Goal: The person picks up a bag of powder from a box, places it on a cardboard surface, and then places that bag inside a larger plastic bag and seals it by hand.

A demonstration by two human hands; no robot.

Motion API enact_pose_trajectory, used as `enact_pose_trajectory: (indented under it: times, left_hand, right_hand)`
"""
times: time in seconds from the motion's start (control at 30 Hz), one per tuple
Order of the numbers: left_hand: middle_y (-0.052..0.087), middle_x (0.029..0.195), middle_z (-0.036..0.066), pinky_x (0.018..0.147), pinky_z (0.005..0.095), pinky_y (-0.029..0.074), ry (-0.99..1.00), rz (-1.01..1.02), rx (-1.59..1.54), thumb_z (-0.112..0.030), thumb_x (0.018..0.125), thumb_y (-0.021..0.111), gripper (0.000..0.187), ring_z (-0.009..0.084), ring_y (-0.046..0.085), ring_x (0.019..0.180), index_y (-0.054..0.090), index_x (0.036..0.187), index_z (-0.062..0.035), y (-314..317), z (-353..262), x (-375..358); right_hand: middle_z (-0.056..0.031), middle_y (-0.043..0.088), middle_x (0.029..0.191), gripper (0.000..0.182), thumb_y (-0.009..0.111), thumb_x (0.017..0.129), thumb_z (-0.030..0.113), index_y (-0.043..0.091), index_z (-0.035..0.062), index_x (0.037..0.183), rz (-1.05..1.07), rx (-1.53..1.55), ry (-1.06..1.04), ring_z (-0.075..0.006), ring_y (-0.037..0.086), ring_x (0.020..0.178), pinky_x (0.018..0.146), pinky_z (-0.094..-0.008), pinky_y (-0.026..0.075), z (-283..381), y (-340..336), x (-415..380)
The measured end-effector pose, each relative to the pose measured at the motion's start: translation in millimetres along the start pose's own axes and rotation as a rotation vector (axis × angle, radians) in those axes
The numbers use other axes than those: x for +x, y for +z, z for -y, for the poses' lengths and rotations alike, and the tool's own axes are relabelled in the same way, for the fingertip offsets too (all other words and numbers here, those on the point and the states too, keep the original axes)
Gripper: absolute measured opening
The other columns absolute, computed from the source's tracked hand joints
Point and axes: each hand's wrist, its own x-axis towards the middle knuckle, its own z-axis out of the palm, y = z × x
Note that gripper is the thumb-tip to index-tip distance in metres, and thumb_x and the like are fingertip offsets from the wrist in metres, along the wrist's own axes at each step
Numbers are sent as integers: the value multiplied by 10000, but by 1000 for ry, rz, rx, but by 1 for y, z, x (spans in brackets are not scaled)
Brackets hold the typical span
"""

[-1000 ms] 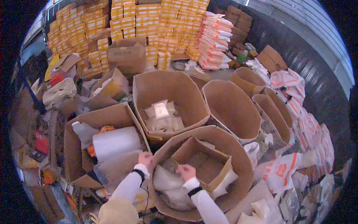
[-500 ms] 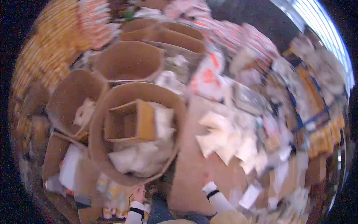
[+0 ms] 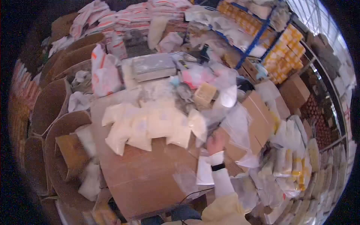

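My right hand (image 3: 216, 142), with a black band on its wrist, reaches over the right side of the cardboard-covered table (image 3: 150, 180). It is close to a clear plastic bag (image 3: 237, 125) and a white sheet (image 3: 205, 170); blur hides its fingers and whether it touches either. Just left of it lies a row of filled cream-coloured bags (image 3: 157, 122), the nearest one a smaller pouch (image 3: 197, 125). My left hand is out of view.
A grey scale-like box (image 3: 154, 66) and a beige block (image 3: 205, 93) are farther back. Large round cardboard drums (image 3: 67, 127) line the left. Blue shelf posts (image 3: 257, 39) rise behind, and packed bags (image 3: 290, 161) are stacked at right. A thin black cable (image 3: 195, 193) runs near my body.
My view has swung to the right, so the drums are now at the left edge. My right hand has reached forward to the table's right side, and my left hand has left the view.
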Motion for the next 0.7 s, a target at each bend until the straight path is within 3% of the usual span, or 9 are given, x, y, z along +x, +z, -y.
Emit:
enact_pose_trajectory:
  times: [0.07,0.17,0.2,0.27,0.43,0.5,0.57,0.63,0.7]
  left_hand:
    - [564,903,139,749,290,412,12,49,41,-364,770,560,400,229,521,838,541,975,-21,11,-36,-25]
    - [561,953,154,775,291,406,78,89,71,-398,764,558,446,257,514,878,539,1014,-29,26,-80,-44]
    - [560,969,159,783,291,404,120,100,73,-410,763,557,462,266,512,891,538,1027,-32,28,-89,-47]
    - [577,897,95,695,290,448,374,55,13,-252,790,547,323,197,542,791,523,1031,-37,62,-54,-11]
    - [606,801,119,643,307,453,277,60,-137,-127,761,587,191,164,574,716,552,896,3,87,-113,-33]
    - [608,782,116,645,305,458,354,73,-431,-124,760,585,193,163,578,713,549,897,8,86,-150,-74]
    - [611,791,129,661,311,462,299,13,-329,-150,757,585,220,193,590,729,554,914,1,102,-117,-60]
    - [612,814,138,671,326,465,176,-1,-60,-193,759,584,233,240,598,745,566,907,-14,97,-110,-60]
    - [612,829,138,673,346,466,345,-105,-130,-224,763,580,255,278,594,755,565,924,-27,77,-129,-86]
  right_hand:
    - [-205,508,1019,480,582,670,216,480,17,1094,38,-303,-121,-366,446,1007,855,-449,360,-69,-12,10]
    - [-240,468,1097,555,600,678,284,444,11,1135,147,-106,468,-383,406,1061,897,-438,335,-117,-28,43]
    - [-242,421,1163,617,606,690,369,415,47,1182,302,-279,220,-393,374,1099,912,-463,323,-208,30,27]
    - [-225,402,1195,631,609,686,404,418,76,1190,293,-449,321,-392,369,1109,915,-469,323,-183,41,39]
    - [-211,279,1320,763,520,704,536,317,72,1275,634,-553,655,-382,306,1189,932,-526,288,-78,10,87]
    - [-177,363,1281,597,490,742,475,445,80,1186,576,-594,662,-379,372,1146,903,-511,334,-86,27,83]
    - [-137,458,1197,488,459,772,424,519,69,1101,849,-934,54,-322,444,1081,873,-456,368,-143,65,72]
    - [-114,488,1158,413,426,802,354,524,73,1089,895,-929,37,-285,463,1051,857,-419,374,-193,92,74]
    - [-90,517,1118,347,393,832,285,528,78,1077,850,-860,153,-249,481,1021,841,-383,381,-216,106,85]
